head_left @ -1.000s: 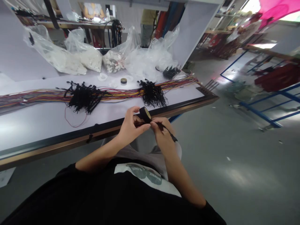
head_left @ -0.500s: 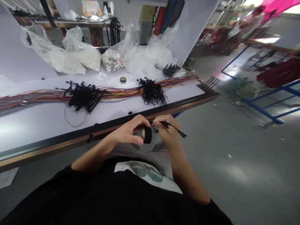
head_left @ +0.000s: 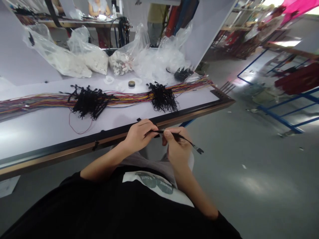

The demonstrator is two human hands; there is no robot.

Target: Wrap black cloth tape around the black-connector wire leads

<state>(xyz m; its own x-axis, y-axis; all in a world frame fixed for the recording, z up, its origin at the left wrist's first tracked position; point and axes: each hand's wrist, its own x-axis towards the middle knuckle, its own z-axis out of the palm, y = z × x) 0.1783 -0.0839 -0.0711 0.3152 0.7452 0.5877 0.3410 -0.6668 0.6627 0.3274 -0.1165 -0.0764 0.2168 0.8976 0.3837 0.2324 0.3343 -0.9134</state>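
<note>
A thin black cable (head_left: 185,137) runs between my two hands, in front of the table edge, and its forked connector end hangs out to the right. My left hand (head_left: 141,134) pinches the cable's left part. Closed on its middle is my right hand (head_left: 178,146), thumb on top. The black tape roll is mostly hidden; only a dark bit shows beneath the fingers. On the table (head_left: 119,121), a long bundle of coloured wires (head_left: 129,99) carries two clusters of black connectors, one on the left (head_left: 89,103) and one on the right (head_left: 163,98).
Behind the wires lie plastic bags of white parts (head_left: 96,61) and a small tape roll (head_left: 131,84). A blue-framed stand (head_left: 279,119) is on the floor at the right. People sit or stand at benches in the background.
The tape roll has gone from plain view between my hands. My left fingers have closed onto the cable, and my right hand has shifted slightly down.
</note>
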